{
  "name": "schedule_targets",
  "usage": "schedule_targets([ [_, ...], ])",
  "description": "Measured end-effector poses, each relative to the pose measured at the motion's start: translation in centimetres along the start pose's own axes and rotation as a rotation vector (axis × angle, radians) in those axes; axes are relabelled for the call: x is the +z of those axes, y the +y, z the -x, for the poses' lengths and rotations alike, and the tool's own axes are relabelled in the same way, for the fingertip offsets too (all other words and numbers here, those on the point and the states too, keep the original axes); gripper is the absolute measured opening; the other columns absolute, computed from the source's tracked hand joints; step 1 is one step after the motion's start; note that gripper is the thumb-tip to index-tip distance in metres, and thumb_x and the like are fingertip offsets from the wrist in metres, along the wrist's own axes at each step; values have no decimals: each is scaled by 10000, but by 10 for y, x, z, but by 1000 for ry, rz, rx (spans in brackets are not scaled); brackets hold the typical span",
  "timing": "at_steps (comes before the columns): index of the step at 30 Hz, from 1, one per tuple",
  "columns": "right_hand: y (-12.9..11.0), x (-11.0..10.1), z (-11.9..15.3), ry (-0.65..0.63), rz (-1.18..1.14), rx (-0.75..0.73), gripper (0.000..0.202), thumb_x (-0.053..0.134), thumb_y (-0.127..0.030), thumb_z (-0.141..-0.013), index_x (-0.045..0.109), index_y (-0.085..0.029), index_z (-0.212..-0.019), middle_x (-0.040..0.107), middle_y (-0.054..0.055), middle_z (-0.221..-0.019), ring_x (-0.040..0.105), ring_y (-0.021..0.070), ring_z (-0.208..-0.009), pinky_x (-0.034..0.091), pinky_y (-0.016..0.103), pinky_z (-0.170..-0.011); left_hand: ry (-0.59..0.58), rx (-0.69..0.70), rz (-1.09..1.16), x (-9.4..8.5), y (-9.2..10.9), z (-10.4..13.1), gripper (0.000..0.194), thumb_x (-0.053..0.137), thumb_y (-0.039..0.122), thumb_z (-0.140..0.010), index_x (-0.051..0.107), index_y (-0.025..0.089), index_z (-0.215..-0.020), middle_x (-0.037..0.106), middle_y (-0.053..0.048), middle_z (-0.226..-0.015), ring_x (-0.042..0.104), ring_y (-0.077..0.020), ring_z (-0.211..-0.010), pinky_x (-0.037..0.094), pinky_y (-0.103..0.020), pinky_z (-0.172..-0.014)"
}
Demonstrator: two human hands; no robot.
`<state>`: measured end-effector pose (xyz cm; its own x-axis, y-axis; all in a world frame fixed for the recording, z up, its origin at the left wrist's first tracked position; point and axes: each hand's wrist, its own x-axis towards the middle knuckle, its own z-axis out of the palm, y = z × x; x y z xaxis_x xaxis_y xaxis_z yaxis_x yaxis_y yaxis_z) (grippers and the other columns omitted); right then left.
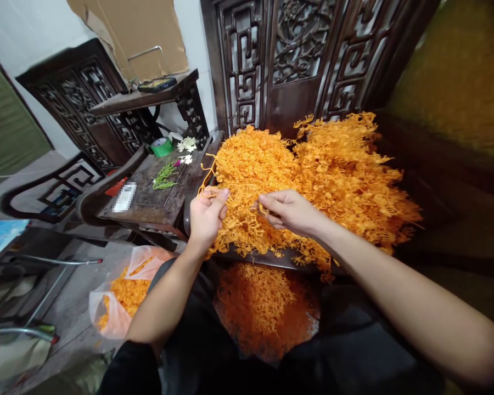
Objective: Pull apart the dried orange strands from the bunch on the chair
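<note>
Stems of thin, branching orange material (208, 173) rise from the grasp of the left hand (208, 216); the right hand (284, 211), near but apart from it, pinches a small orange piece (263, 209) between thumb and fingers. Both hover in front of two large, frilly orange heaps (257, 159) on a carved dark-wood seat (278, 261). A translucent pinkish plastic bag (117, 318) holding loose orange bits (132, 292) stands on the grey floor (76, 285).
</note>
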<state>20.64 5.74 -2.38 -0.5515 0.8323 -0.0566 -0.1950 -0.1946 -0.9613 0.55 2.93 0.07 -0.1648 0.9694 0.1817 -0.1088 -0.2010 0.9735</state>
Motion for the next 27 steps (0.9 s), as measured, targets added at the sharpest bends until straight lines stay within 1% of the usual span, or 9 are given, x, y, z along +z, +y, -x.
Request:
schedule_targets([
  [2, 2, -2, -4, 47, -30, 2, 271, 741, -419, -887, 625, -176, -862, 552, -29, -563, 401, 64, -391, 195, 202, -364, -4, -14, -3, 0, 0, 0, 406, 818, 514, -770, 572, 190, -766, 432, 102, -418, 288, -33, -301, 144, -186, -317],
  [5, 7, -12, -18, 286, -174, 107, 39, 655, -148, -887, 633, -151, -919, 659, 39, -677, 556, 99, -470, 271, 176, -351, -1, -28, -5, -1, -4, -4, 399, 806, 509, -777, 563, 192, -763, 429, 101, -428, 284, -32, -315, 138, -188, -326],
  [7, 10, -22, -30, 413, -272, 162, 138, 594, -59, -866, 643, -133, -972, 667, 51, -705, 581, 96, -510, 338, 158, -370, 6, -42, -7, 0, -7, -9, 389, 793, 505, -784, 563, 191, -768, 429, 102, -435, 278, -31, -324, 134, -189, -333],
  [9, 12, -29, -39, 457, -333, 177, 170, 541, -78, -889, 636, -138, -1016, 635, 28, -678, 551, 82, -501, 403, 153, -405, 27, -60, -8, 1, -11, -16, 384, 783, 502, -786, 560, 189, -771, 431, 103, -442, 270, -30, -333, 133, -190, -338],
  [13, 16, -25, -46, 491, -380, 173, 205, 442, -318, -998, 554, -183, -892, 564, 11, -613, 526, 96, -493, 429, 178, -414, 83, -83, 4, 4, -17, -26, 400, 781, 505, -776, 532, 193, -752, 432, 106, -461, 277, -31, -347, 147, -187, -346],
  [17, 18, -3, -42, 453, -332, 126, 328, 664, -455, -933, 469, -217, -820, 544, -25, -601, 486, 91, -460, 366, 179, -379, 65, -96, 26, 8, -19, -28, 393, 765, 490, -786, 518, 190, -726, 430, 101, -471, 272, -30, -354, 144, -186, -350],
  [20, 15, 8, -35, 298, -250, 52, 463, 809, -553, -804, 492, -214, -812, 459, -78, -534, 314, 48, -375, 202, 172, -339, 29, -119, 42, 9, -18, -26, 381, 764, 466, -784, 509, 192, -714, 429, 99, -471, 273, -33, -354, 148, -188, -353],
  [24, 6, 8, -26, 44, -107, -103, 604, 854, -695, -661, 517, -210, -787, 341, -122, -483, 183, 23, -368, 107, 188, -353, -24, -98, 21, 8, -17, -23, 377, 753, 473, -798, 519, 192, -706, 423, 97, -452, 262, -40, -347, 156, -203, -371],
  [27, 1, 9, -24, 6, -73, -134, 685, 799, -782, -651, 423, -210, -637, 293, -110, -475, 182, 21, -380, 91, 199, -359, -52, -42, -12, 8, -20, -21, 388, 751, 480, -806, 526, 187, -690, 416, 92, -456, 289, -48, -386, 212, -203, -423],
])
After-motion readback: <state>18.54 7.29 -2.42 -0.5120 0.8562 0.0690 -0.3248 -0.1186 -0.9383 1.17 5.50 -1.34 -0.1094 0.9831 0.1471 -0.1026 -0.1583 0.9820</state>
